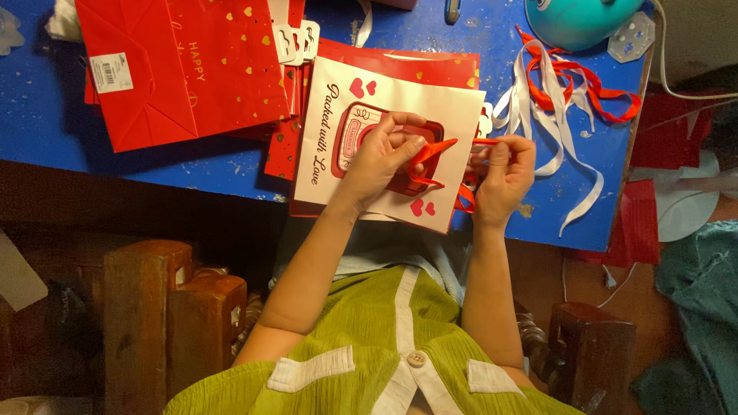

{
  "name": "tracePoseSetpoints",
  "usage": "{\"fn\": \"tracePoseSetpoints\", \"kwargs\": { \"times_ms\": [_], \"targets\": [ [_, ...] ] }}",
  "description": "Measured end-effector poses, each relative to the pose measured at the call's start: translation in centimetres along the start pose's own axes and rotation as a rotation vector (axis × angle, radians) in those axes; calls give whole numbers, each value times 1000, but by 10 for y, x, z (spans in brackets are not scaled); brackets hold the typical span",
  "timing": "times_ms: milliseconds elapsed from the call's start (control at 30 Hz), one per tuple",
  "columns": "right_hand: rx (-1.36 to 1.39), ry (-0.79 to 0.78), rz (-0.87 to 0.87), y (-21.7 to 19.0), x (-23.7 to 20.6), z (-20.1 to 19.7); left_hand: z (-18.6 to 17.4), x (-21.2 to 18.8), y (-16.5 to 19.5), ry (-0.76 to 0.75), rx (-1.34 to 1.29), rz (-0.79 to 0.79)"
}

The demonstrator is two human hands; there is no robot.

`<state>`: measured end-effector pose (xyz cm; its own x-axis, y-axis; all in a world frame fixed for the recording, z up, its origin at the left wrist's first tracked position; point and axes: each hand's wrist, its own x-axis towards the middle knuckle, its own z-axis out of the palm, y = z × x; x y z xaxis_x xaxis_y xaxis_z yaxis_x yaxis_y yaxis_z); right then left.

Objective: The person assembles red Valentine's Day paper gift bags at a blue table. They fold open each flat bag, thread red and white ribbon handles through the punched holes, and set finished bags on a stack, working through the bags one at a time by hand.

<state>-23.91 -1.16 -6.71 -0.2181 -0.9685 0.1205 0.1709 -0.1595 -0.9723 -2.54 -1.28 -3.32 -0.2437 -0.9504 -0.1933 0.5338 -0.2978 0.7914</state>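
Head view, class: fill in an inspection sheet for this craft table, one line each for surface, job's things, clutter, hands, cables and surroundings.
Surface: blue table, paint scuffed.
Job's things: red ribbon held over a white gift bag with hearts.
Clutter: red gift bag, loose red and white ribbons, teal dome-shaped object.
Hands: left hand and right hand both pinch the ribbon.
Cables: white cable at the table's right edge.
Surroundings: wooden furniture, teal cloth.

My left hand (380,157) and right hand (501,175) pinching an orange-red ribbon (432,151) over a white gift bag (392,146), blue worktop (46,123), red gift bag (181,65) far left
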Motion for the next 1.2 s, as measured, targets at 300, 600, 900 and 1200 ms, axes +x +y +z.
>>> {"fn": "tracePoseSetpoints", "kwargs": {
  "times_ms": [300,600,900,1200],
  "targets": [
    [-250,-100,-134,-25,-1,18,14,0,-11,42,264,148],
    [-267,-113,-205,-7,-1,8,26,-6,-5,76,266,93],
    [-193,-42,-63,-20,-3,15,27,-7,-2,62,276,110],
    [63,89,-35,1,5,-2,32,-4,-3,138,388,145]
  ]
}}
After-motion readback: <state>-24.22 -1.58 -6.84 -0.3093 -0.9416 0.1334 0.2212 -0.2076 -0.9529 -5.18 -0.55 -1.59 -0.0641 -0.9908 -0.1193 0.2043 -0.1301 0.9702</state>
